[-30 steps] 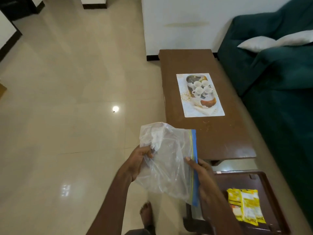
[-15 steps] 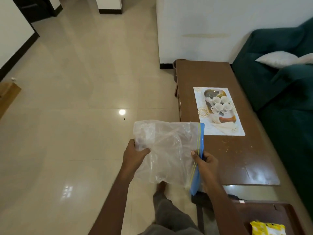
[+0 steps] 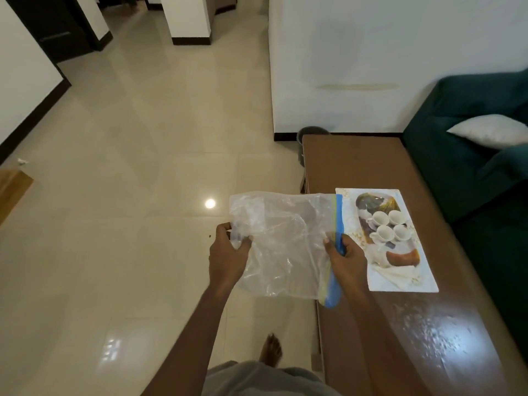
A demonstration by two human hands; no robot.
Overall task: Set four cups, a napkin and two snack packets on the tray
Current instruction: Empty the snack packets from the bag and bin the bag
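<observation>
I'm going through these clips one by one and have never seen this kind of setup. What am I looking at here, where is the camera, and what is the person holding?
There is no machine here. A person wears a wide-angle camera on the head, so the view looks forward and down over their own arms.

The left hand and the right hand hold a clear plastic zip bag between them, above the floor beside the table. The left hand grips the closed end; the right hand grips the blue zip strip. The bag looks empty, though its creases make that hard to confirm.

On the long brown table lies a printed picture sheet showing four white cups on a tray, apparently a reference photo, not real cups. A green sofa with a white cushion stands behind the table. No real tray, cups or snack packets are in view.
</observation>
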